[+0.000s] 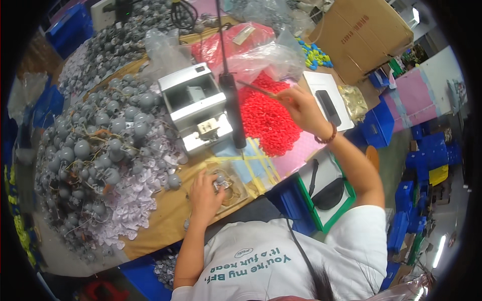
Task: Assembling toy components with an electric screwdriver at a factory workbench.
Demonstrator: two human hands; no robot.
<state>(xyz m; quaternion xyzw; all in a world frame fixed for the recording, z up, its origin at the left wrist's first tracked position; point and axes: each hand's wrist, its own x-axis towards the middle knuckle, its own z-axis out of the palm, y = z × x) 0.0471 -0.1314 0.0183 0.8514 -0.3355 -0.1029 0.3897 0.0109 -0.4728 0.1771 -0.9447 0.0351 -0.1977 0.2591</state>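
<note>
My right hand [303, 111], wearing a beaded bracelet, is raised over a heap of small red parts [271, 123]. It pinches thin dark tweezers [257, 88], whose tip points left toward a hanging black electric screwdriver [232, 113]. My left hand [203, 198] rests at the table's near edge, thumb and fingers curled around a small grey and silvery part [220, 181]. That part sits at a shallow clear tray [238, 196]; its exact shape is partly hidden by the fingers.
Left lies a big pile of grey round parts [108, 130] and pale flat pieces [128, 215]. A silver-white machine [196, 108] stands mid-table. Behind are plastic bags [236, 42], blue and yellow-green parts [315, 54] and a cardboard box [364, 37]. A phone [328, 107] lies right.
</note>
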